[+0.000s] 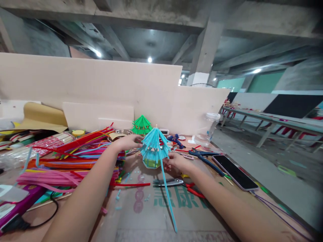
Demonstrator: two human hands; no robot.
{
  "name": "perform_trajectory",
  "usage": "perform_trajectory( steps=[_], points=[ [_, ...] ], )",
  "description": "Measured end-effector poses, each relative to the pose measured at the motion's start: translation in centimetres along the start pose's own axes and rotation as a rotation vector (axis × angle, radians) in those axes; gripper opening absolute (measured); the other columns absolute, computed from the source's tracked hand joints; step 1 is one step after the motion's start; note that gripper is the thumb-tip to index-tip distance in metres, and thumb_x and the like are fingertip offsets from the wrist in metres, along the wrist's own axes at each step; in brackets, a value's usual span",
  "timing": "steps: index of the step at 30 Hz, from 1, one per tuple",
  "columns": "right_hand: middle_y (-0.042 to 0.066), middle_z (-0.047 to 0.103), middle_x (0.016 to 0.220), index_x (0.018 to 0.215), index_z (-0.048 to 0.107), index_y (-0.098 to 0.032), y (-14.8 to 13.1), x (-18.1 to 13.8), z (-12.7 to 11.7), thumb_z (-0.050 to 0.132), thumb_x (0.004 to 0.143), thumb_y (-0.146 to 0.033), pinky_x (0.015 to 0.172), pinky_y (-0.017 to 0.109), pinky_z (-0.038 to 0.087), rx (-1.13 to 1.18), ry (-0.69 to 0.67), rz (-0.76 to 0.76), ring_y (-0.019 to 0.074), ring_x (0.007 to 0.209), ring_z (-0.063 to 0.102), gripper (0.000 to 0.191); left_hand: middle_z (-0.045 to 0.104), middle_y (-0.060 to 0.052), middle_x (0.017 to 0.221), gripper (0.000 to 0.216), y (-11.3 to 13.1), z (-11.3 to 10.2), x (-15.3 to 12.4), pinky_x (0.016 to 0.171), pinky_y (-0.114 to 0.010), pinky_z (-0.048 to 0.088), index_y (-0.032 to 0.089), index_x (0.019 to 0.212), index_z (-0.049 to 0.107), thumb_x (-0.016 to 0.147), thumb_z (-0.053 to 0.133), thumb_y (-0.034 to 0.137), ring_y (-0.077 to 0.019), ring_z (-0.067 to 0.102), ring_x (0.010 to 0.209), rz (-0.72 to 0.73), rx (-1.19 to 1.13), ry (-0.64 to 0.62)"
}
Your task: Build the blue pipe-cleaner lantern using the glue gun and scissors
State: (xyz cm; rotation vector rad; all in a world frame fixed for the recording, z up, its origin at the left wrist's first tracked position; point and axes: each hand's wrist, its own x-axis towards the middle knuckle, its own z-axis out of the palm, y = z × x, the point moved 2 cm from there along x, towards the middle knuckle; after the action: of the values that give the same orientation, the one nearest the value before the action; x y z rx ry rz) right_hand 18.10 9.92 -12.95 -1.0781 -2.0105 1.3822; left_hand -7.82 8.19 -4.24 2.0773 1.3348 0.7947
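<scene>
A blue model pavilion (153, 143) made of fuzzy pipe cleaners, with a two-tiered pointed roof and a yellow-green base, stands at the middle of the work surface. From its roof a long blue pipe cleaner (168, 198) runs down towards me. My left hand (127, 143) holds the pavilion's left side, its fingertips partly hidden behind the roof. On the other side my right hand (176, 162) has curled fingers against the lower roof and base. Silver pliers (169, 182) with red handles lie just in front of the pavilion. Behind it is a green model pavilion (142, 125).
Bundles of coloured pipe cleaners (83, 151) cover the left side. A blue glue gun (176, 140), long-handled cutters (207, 160), a phone (236, 172) with a cable and a clear jar (211, 127) lie or stand on the right. A pale board (101, 80) rises behind.
</scene>
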Motion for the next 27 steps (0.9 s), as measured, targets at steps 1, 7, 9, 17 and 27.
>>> perform_trajectory(
  steps=[1,7,9,17,27],
  points=[
    [0.002,0.065,0.067,0.074,0.059,-0.016,0.1,0.1,0.1,0.063,0.075,-0.047,0.055,0.022,0.046,0.012,0.006,0.003,0.0105,0.055,0.058,0.032,0.074,-0.007,0.101,0.042,0.2,0.3,0.1,0.078,-0.032,0.053,0.021,0.101,0.071,0.064,0.067,0.038,-0.0263,0.069,0.092,0.01,0.003,-0.019],
    [0.004,0.07,0.078,0.08,0.066,-0.014,-0.4,-0.3,-1.1,0.067,0.07,-0.047,0.061,0.026,0.05,0.009,-0.076,0.028,0.0129,0.061,0.062,0.034,0.075,-0.007,0.092,0.029,1.0,0.5,0.5,0.08,-0.036,0.051,0.02,0.089,0.073,0.069,0.062,0.037,-0.0285,0.068,0.088,-0.001,0.063,0.146],
    [0.005,0.071,0.081,0.083,0.068,-0.014,-0.7,-0.7,-1.9,0.068,0.071,-0.046,0.062,0.026,0.051,-0.021,-0.127,0.041,0.0142,0.065,0.065,0.034,0.073,-0.01,0.097,0.037,1.7,0.2,0.4,0.084,-0.039,0.049,0.018,0.099,0.071,0.077,0.054,0.042,-0.0297,0.066,0.095,-0.019,0.08,0.285],
    [0.006,0.072,0.088,0.09,0.071,-0.014,-2.7,-2.2,-4.9,0.069,0.073,-0.046,0.066,0.027,0.053,-0.131,-0.208,0.061,0.0145,0.069,0.065,0.037,0.063,-0.011,0.125,0.054,5.0,2.5,0.3,0.094,-0.037,0.046,0.016,0.122,0.061,0.083,0.054,0.053,-0.0258,0.058,0.113,0.213,-0.081,0.372],
    [0.007,0.073,0.086,0.089,0.07,-0.015,-4.4,-3.1,-6.9,0.06,0.082,-0.047,0.063,0.026,0.053,-0.38,-0.102,0.017,0.0134,0.066,0.065,0.034,0.065,-0.01,0.119,0.05,4.2,2.1,0.6,0.095,-0.034,0.044,0.017,0.118,0.065,0.085,0.053,0.053,-0.024,0.058,0.11,0.217,-0.01,0.403]
  ],
)
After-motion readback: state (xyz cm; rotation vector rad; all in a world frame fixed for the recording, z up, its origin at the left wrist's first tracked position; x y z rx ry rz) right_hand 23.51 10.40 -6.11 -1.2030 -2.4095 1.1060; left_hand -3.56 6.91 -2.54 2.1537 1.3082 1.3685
